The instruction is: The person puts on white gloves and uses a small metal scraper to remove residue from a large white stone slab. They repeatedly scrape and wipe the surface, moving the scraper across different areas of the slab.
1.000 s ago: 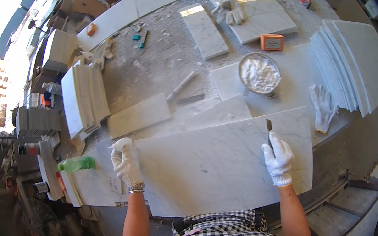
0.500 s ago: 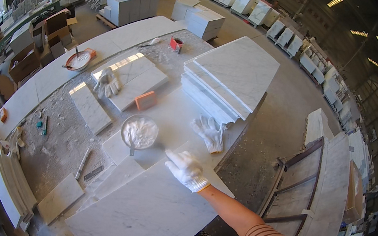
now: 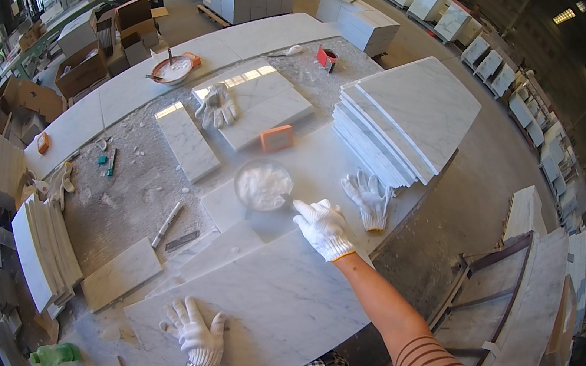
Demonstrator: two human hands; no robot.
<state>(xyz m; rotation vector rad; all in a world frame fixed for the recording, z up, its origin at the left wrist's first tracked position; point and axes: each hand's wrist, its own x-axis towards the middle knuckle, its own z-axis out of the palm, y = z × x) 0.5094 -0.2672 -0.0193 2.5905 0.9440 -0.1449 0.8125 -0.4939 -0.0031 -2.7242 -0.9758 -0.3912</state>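
Note:
In my gloved right hand (image 3: pixel 324 228) I pinch the end of a small putty knife (image 3: pixel 287 199), partly smeared by motion. The blade end reaches the near right rim of a round bowl (image 3: pixel 238 192) of white paste or powder (image 3: pixel 265 181). My left hand (image 3: pixel 196 330), gloved too, lies flat with spread fingers on a large grey-veined marble slab (image 3: pixel 270 292). Right of the bowl rests a spare white work glove (image 3: pixel 368 196). Behind the bowl stands an orange block (image 3: pixel 277 138).
A stack of marble slabs (image 3: pixel 407 117) stands at the back right. Another glove (image 3: pixel 217 106) lies on a polished slab (image 3: pixel 274 102). A second bowl (image 3: pixel 172 70) sits farther back. A marker-like stick (image 3: pixel 167 224) and a metal strip (image 3: pixel 182 241) lie on the dusty tabletop.
My left hand has come into view and lies on the slab. My right hand has closed on the putty knife, which was standing at the bowl's near rim. The view has shifted.

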